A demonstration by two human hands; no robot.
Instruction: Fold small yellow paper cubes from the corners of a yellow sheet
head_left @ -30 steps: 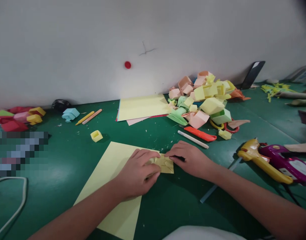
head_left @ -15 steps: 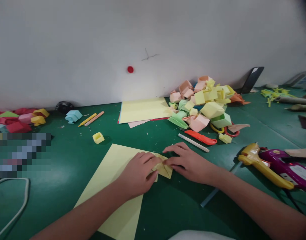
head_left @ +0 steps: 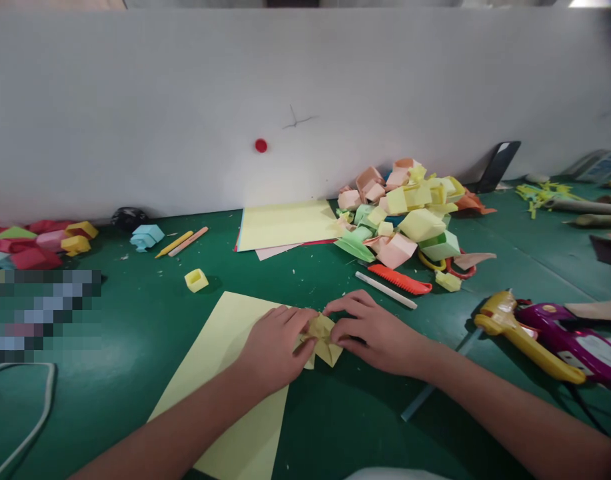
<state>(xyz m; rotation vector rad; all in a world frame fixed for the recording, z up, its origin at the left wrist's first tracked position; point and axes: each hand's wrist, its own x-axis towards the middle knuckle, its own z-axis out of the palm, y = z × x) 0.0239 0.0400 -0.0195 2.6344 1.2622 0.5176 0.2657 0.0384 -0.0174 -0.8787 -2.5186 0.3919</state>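
Observation:
A small folded yellow paper piece (head_left: 323,337) lies on the green table (head_left: 135,313), at the right edge of a large yellow sheet (head_left: 225,373). My left hand (head_left: 275,350) rests on the sheet, and its curled fingertips pinch the left side of the piece. From the right, my right hand (head_left: 372,333) presses its fingers on the same piece. Both hands meet over the fold, and part of the piece is hidden under the fingers.
A heap of folded paper boxes (head_left: 410,213) lies at the back right, with a stack of sheets (head_left: 285,227) beside it. An orange comb-like tool (head_left: 400,280), a white stick (head_left: 385,290), a glue gun (head_left: 530,337), a small yellow box (head_left: 196,280) and red paper shapes (head_left: 30,243) lie around.
The two hands have drawn closer together, and the yellow piece between them looks more bunched up. The view has tilted up slightly.

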